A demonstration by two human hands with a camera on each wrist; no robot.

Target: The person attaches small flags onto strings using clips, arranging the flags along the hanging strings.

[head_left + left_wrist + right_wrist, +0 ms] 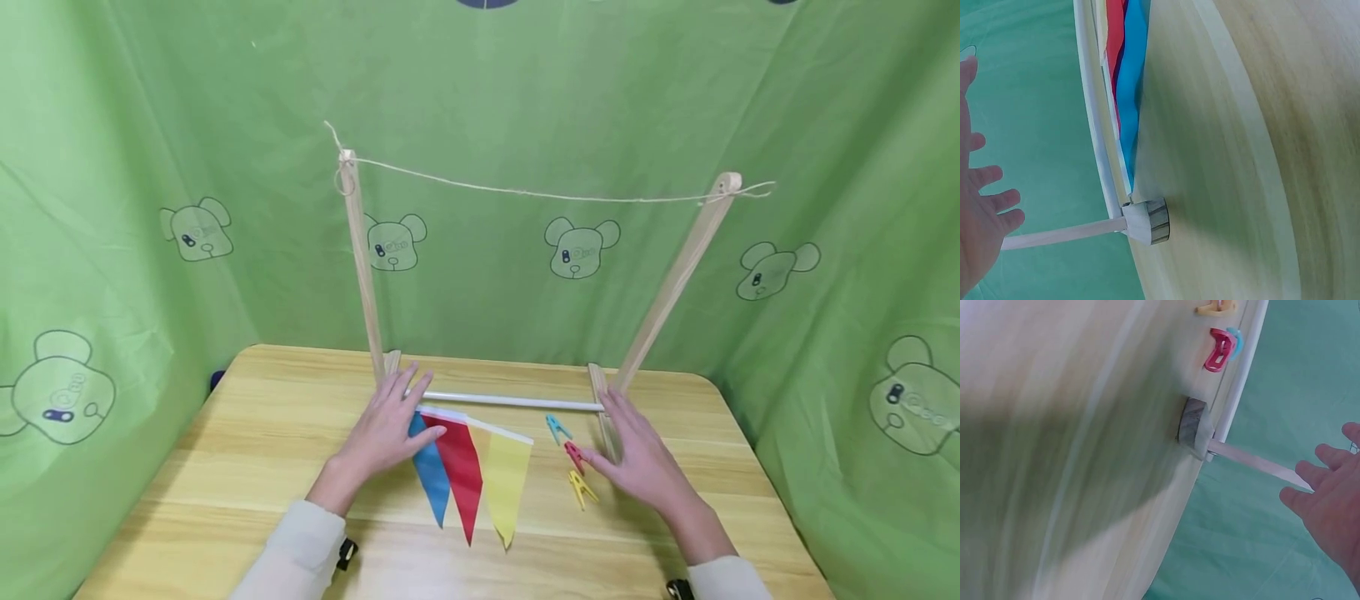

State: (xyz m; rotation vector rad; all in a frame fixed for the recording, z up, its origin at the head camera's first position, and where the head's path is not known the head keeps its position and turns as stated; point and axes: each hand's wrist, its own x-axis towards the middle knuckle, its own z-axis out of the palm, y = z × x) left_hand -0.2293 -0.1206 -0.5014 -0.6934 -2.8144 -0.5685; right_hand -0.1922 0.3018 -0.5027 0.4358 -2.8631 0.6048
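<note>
While the wooden line stand (pixel 517 402) sits on the surface (pixel 225 467), both hands, left (pixel 390 425) and right (pixel 637 458), rest open-fingered beside its base, gripping nothing; blue-red-yellow pennants (pixel 468 467) lie between them.

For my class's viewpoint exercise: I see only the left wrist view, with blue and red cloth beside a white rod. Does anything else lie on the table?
Observer: Yes. A blue peg, a red peg and a yellow peg lie to the right of the flags.
Operator: Is a hand on them?
Observer: The right hand lies beside the red peg with its fingers straight. Whether it touches the peg is unclear.
Operator: Anything above the rod?
Observer: A string is tied between the tops of two wooden posts.
</note>
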